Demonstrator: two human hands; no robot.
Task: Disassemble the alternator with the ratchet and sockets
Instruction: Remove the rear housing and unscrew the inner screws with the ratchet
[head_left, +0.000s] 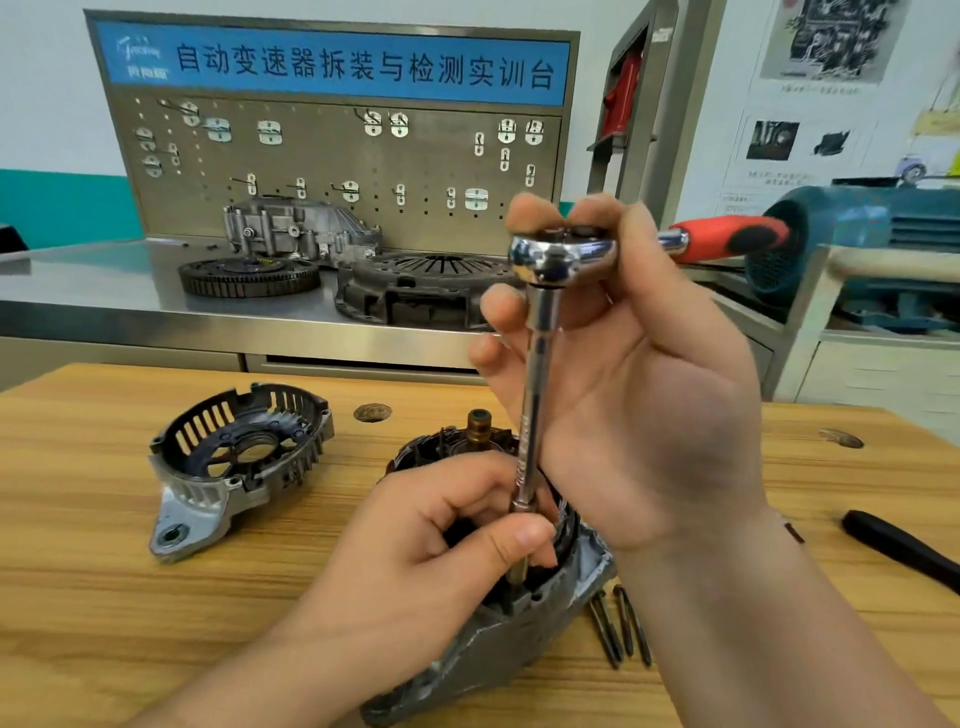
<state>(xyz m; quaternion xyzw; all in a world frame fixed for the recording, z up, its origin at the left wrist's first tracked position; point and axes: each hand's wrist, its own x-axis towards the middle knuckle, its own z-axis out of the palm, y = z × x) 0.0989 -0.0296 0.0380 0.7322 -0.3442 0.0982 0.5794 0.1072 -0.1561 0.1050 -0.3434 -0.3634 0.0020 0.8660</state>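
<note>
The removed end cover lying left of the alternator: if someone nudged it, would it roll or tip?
The end cover probably stays put: it rests open side up on the wooden bench with its mounting ear splayed out. Being slotted cast metal, it likely feels stiff and light for its bulk, and would slide rather than roll.

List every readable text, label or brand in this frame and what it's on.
"自动变速器拆装与检测实训台" – white characters on the blue banner across the top of the pegboard stand.
Logo and small characters at the banner's left end: too blurred to read.
Captions on the wall posters at right: too small to read.
Markings on the extension bar under the ratchet: not legible.
</note>
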